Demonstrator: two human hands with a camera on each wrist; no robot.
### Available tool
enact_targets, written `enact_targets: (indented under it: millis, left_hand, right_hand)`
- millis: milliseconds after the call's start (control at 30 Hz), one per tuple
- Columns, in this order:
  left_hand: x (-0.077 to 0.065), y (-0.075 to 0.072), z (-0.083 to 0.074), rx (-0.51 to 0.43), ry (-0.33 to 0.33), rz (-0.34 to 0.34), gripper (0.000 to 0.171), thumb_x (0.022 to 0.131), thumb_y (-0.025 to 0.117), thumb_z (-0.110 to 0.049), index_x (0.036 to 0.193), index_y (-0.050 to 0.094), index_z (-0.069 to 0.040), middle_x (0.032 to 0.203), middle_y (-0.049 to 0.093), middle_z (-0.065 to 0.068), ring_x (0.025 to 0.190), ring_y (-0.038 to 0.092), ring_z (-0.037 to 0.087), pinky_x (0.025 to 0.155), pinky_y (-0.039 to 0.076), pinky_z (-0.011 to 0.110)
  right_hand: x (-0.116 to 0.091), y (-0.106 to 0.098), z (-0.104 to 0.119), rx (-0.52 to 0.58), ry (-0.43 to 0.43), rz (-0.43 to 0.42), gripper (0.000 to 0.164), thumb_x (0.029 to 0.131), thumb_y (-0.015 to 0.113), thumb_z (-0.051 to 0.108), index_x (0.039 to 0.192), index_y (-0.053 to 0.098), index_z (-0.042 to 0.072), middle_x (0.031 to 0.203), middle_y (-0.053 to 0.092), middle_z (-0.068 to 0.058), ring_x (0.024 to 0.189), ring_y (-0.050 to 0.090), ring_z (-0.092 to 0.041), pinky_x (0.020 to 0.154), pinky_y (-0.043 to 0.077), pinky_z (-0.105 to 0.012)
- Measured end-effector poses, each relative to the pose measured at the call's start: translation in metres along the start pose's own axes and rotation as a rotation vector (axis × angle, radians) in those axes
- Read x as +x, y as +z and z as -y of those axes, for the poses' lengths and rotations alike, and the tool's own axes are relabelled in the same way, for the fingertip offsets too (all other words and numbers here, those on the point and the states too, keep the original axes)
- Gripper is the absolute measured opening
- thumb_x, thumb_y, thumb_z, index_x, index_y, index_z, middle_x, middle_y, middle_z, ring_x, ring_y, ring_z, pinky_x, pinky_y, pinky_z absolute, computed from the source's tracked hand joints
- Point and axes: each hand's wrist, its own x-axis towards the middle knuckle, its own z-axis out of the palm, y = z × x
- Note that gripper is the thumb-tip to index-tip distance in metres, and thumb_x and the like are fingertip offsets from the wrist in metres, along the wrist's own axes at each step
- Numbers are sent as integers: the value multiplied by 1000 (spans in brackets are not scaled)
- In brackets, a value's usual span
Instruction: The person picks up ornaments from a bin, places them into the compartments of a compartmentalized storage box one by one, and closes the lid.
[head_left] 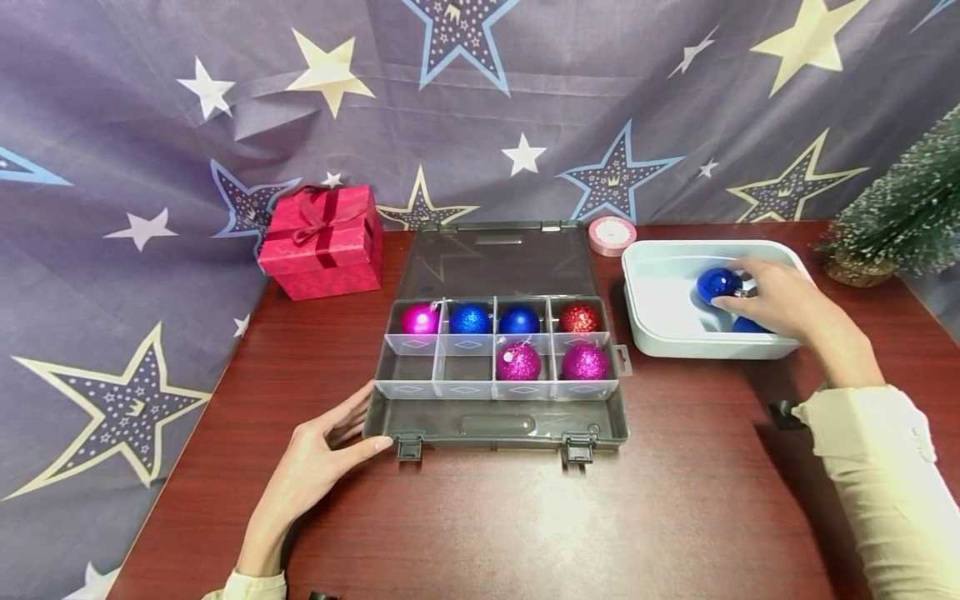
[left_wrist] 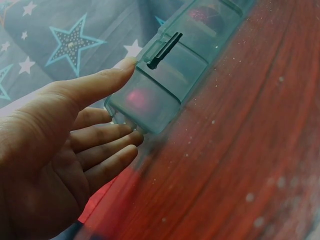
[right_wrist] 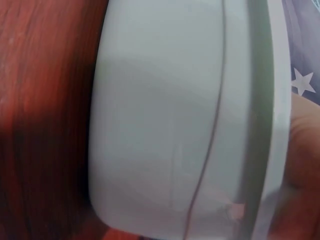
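Note:
A smoky, see-through organizer box (head_left: 495, 425) lies with its lid back on the table. Its rear compartments hold a shiny pink bauble (head_left: 421, 318), a glittery blue bauble (head_left: 470, 319), a plain blue bauble (head_left: 519, 320) and a glittery red bauble (head_left: 580, 317). Two glittery magenta baubles (head_left: 518, 362) sit in the front row's right compartments. My left hand (head_left: 311, 458) touches the box's front left corner with thumb and straight fingers. Over a white tub (head_left: 712, 346), my right hand (head_left: 780, 296) pinches a shiny blue bauble (head_left: 717, 286). Another blue bauble (head_left: 748, 326) lies below, partly hidden.
Left of the lid stands a red gift box (head_left: 322, 242) with a bow. A pink ribbon roll (head_left: 612, 236) lies behind the tub's left corner. At the far right is a small frosted tree (head_left: 900, 208). A starry cloth (head_left: 480, 117) hangs along the back.

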Motion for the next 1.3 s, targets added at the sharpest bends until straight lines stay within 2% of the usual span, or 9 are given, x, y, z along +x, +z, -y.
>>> enact_targets:
  millis: [200,433,600,833,1033,1300]
  left_hand:
    - [0,0,2,-2,-10,8,73,88,86,-22,153,53,-18,139,64,7,120,66,19,97,53,20]
    - [0,0,3,-3,-1,7,72,89,86,-22,153,53,-17,138,64,9,120,66,19,97,53,20]
    - [1,1,3,-9,-9,9,73,88,86,-22,153,53,-19,138,64,7,120,66,18,97,53,21]
    - [0,0,3,20,-4,4,73,88,86,-23,153,53,-17,139,64,9,120,66,18,97,53,19]
    - [-1,0,1,10,-19,6,74,88,87,-24,153,52,-18,139,64,5,120,66,16,97,53,20]
    - [-1,0,2,-3,-15,8,74,88,87,-22,153,53,-18,140,63,5,121,65,16,97,53,21]
  right_hand:
    - [6,5,5,9,-10,-7,58,94,77,20,132,52,-16,123,56,-43,117,52,-59,99,41,-71]
    - [10,9,9,31,2,34,59,96,77,24,134,52,-12,128,55,-41,122,50,-58,102,40,-71]
    - [8,8,13,46,-14,8,58,95,78,26,134,54,-10,127,57,-40,120,52,-56,100,42,-70]
    - [0,5,27,71,-67,-78,58,94,79,26,136,55,-7,129,58,-36,122,53,-53,100,43,-69]
    - [-8,3,44,69,-133,-164,59,91,82,23,137,57,-4,132,59,-32,122,54,-51,101,43,-66]
    - [-13,5,65,84,-233,-297,58,86,86,17,135,61,2,126,63,-27,104,62,-43,83,53,-62]
